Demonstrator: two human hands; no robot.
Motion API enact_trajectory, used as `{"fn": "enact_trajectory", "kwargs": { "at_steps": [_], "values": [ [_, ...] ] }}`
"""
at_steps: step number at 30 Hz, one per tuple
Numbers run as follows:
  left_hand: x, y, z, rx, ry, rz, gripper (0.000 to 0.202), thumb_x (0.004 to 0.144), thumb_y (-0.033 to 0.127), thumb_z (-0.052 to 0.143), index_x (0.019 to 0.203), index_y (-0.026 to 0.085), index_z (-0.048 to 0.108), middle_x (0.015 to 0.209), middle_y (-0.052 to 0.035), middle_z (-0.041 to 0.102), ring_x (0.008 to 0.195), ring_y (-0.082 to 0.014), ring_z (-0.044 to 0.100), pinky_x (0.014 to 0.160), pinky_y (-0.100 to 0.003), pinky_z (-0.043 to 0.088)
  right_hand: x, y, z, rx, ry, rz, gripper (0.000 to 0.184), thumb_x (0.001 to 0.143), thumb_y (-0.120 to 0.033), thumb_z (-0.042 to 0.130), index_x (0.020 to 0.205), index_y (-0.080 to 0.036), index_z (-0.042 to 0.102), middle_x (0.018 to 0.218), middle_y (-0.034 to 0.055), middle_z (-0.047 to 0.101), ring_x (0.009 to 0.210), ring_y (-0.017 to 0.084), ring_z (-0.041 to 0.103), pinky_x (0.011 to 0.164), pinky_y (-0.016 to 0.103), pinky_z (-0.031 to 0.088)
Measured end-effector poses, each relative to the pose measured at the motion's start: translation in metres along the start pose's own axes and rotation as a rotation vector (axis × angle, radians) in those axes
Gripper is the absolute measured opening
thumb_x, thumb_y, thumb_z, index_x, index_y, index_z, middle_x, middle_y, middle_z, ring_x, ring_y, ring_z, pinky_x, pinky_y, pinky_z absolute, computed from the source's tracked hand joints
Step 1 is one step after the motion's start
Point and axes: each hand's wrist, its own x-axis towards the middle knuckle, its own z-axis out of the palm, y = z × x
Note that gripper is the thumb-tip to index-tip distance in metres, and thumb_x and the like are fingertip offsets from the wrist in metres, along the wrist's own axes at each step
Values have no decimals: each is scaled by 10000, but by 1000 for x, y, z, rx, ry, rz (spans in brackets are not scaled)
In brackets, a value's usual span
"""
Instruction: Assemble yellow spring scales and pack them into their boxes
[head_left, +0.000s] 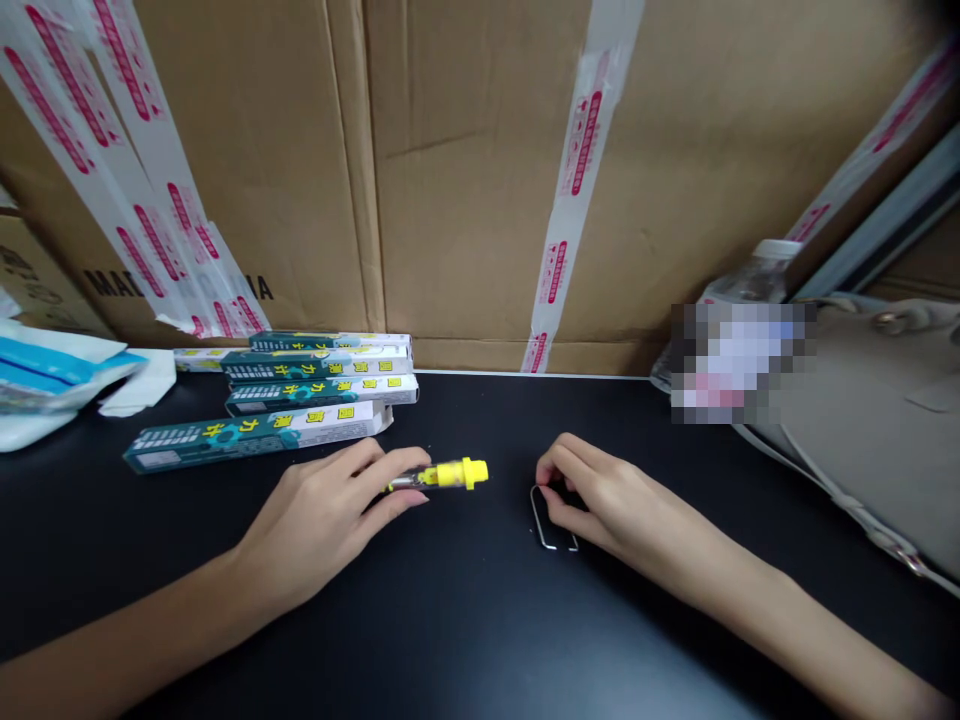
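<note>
A person's bare left hand (322, 520) rests on a matte black tabletop (187, 610), its fingers closed around a slim tube with a clear body and a bright yellow ribbed cap (450, 475). The capped end sticks out past the fingertips, toward the right hand (592, 490), which lies a little way off with its fingers curled loosely. Its fingertips (551, 478) sit on a thin silver wire bent into a long, narrow loop (541, 520). (They cover the wire's upper end, so it is hard to say whether they pinch it or only touch it.)

Beyond the hands, long teal-and-white cardboard boxes with yellow labels (259, 440) lie in a loose pile. Behind them rises a wall of brown corrugated cartons (465, 200) crossed by strips of white-and-pink packing tape (577, 170). At far left sits a white-and-blue packet (52, 380). At far right, a clear plastic water bottle with a white cap (750, 270) stands near a beige bag (862, 430), partly hidden by a pixelated patch (739, 365).
</note>
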Motion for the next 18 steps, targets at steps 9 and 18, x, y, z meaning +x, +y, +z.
{"fn": "enact_trajectory", "kwargs": {
  "at_steps": [9,18],
  "values": [
    [1,3,2,89,108,181,195,1021,214,468,1172,150,574,978,-48,709,819,-197,665,755,-335,477,3,-11,-2,593,-9,254,144,972,-284,513,981,-219,642,781,-20,645,494,82,567,523,223,488],
    [-2,5,4,-22,-115,85,450,930,-20,352,1309,197,458,1127,-80,646,925,-217,616,802,-356,489,7,-29,13,1384,-48,497,415,729,-415,837,1027,-142,739,833,20,675,630,124,700,671,283,630]
  ]
}}
